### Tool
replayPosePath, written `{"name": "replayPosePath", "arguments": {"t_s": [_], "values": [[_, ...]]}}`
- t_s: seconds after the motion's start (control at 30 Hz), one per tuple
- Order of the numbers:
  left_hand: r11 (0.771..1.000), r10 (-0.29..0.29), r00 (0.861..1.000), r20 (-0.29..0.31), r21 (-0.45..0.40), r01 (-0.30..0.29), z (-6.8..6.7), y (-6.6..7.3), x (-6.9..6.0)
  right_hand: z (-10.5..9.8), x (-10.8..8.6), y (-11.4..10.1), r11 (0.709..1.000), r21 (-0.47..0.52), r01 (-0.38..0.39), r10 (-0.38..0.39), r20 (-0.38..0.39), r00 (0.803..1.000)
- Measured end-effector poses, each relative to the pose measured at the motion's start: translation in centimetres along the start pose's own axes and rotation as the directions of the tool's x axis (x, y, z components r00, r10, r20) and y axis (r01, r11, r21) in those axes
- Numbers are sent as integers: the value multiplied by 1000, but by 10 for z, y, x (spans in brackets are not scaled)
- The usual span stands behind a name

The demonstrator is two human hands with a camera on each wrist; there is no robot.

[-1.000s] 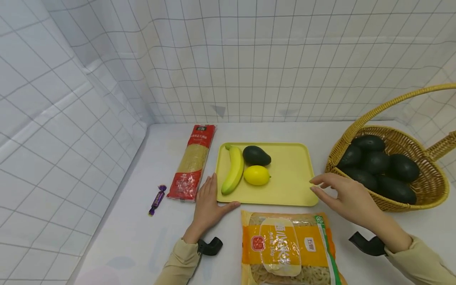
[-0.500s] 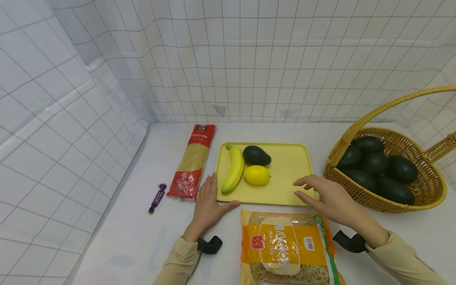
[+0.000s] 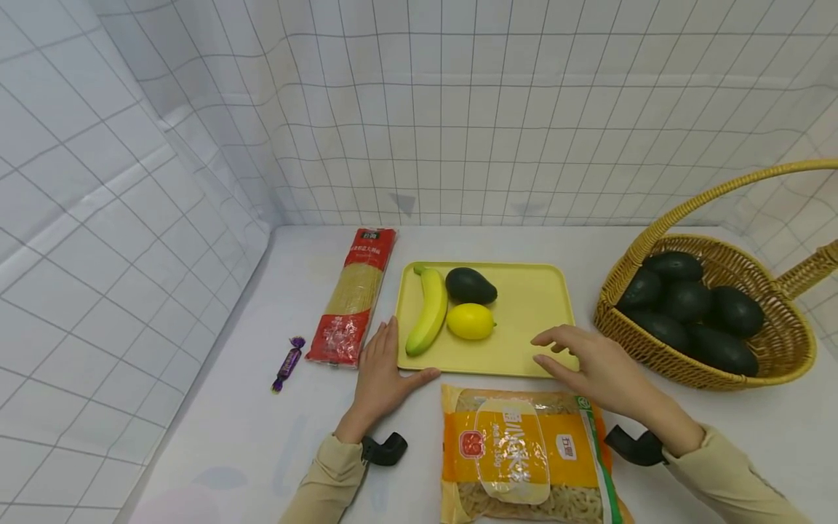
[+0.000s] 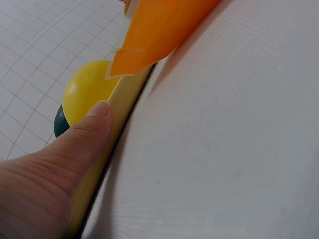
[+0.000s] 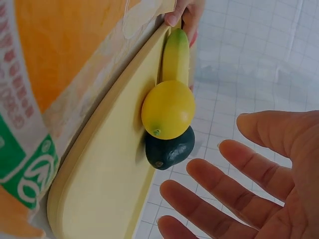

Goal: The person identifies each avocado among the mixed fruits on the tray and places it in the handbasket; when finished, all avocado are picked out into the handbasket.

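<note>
A yellow tray (image 3: 517, 313) holds a banana (image 3: 428, 313), a dark green avocado (image 3: 471, 285) and a lemon (image 3: 471, 322), grouped toward its left side. My left hand (image 3: 380, 378) rests at the tray's lower left corner, fingers straight along the left edge and thumb along the front edge. In the left wrist view the thumb (image 4: 84, 134) touches the tray's rim. My right hand (image 3: 599, 367) hovers over the tray's front right corner, its fingers spread and slightly bent. Nothing is between the fingers (image 5: 244, 164) in the right wrist view.
A wicker basket (image 3: 785, 356) with several avocados stands at the right, its handle arching high. An orange noodle bag (image 3: 524, 451) lies in front of the tray. Left of the tray lie a red spaghetti pack (image 3: 353, 295) and a purple wrapped candy (image 3: 286, 365).
My right hand has moved left, from beside the tray's right edge to over its front right corner. The left hand and the fruit have stayed in place.
</note>
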State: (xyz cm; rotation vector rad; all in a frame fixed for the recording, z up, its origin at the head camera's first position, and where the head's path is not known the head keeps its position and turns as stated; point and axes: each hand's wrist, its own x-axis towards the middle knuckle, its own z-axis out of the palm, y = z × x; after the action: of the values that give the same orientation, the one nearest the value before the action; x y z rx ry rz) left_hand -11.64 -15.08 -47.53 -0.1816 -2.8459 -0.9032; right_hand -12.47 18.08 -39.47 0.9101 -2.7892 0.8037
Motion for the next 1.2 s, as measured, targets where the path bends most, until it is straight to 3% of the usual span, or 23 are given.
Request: {"name": "replayPosePath", "arguments": {"t_s": [0.47,0.87,1.2], "values": [[1000,-9,1000,14,-5,9,1,0,0,13,-10,3,999,41,30,-32,55,998],[1000,-6,1000,1,-3,7,2,-2,-2,14,-15,5,998,67,5,-10,66,998],[1000,11,1000,-13,4,-11,2,-2,0,8,4,5,996,68,53,-60,106,993]]}}
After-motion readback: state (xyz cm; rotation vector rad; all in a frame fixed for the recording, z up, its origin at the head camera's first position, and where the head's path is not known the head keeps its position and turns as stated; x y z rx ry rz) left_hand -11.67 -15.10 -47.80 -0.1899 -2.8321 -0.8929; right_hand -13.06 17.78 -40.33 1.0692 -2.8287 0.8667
